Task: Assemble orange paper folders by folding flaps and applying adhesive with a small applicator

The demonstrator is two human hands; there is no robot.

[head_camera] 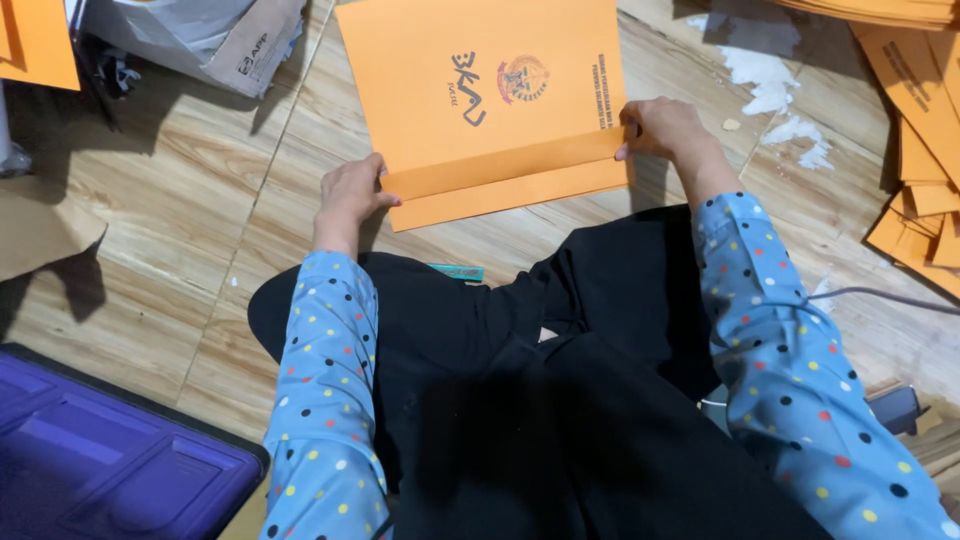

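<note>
Envelope (480, 90), large and orange, lies flat on the wooden floor (180, 200) just beyond the person's crossed legs, with dark printed marks on its upper face. Its near edge is a flap (505, 175), folded up over the body so that a paler orange strip runs from left to right along the near side.

The left hand (350, 195) rests at the flap's left end, fingers curled, thumb lying on the paper; its grip is narrow, pressing rather than enclosing. The right hand (665, 130) pinches the flap's right end between thumb and fingertips, a closed grip on the paper's edge. Both arms wear blue sleeves (325, 400) with coloured dots, and black cloth covers the lap.

A small teal strip (457, 271) lies on the floor between the envelope and the legs. At far right, more orange envelopes (920, 150) lie in a loose heap, with white smears (770, 85) on the floor beside them. At far left sit a cardboard box (250, 45) and another orange sheet (40, 45). A purple tray (110, 460) fills the near left corner.
</note>
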